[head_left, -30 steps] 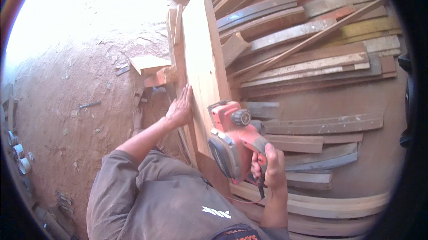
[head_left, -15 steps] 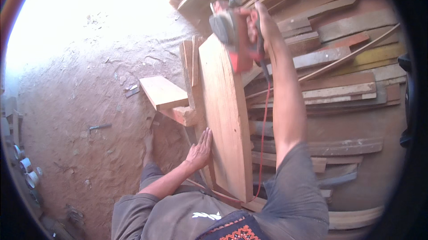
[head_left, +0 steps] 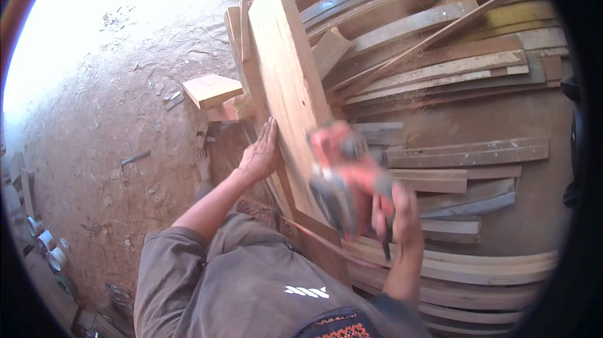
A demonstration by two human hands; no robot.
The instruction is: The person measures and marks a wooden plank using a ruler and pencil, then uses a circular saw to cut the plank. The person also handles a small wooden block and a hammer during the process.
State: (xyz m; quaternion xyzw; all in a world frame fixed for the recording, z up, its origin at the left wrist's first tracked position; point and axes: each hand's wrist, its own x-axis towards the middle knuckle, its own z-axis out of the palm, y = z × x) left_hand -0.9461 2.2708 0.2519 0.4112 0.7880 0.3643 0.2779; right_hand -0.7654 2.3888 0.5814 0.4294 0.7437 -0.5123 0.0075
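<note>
A thick, pale wooden plank (head_left: 282, 55) runs lengthwise in front of me. My left hand (head_left: 260, 153) lies flat against its left side, fingers stretched out together. My right hand (head_left: 402, 215) is wrapped round the rear handle of a red and black electric planer (head_left: 348, 175). The planer is smeared by motion and covers the plank's near right end. Whether its base touches the wood cannot be made out.
Many boards (head_left: 440, 87) lie stacked along the right. A short wooden block (head_left: 210, 90) rests on a support left of the plank. A hammer-like tool (head_left: 135, 158) lies on the dirt floor (head_left: 94, 181). White round containers (head_left: 47, 241) stand at the far left.
My right hand has drawn the planer from the plank's far end back to its near end. The left hand stays against the plank's side. My view has shifted.
</note>
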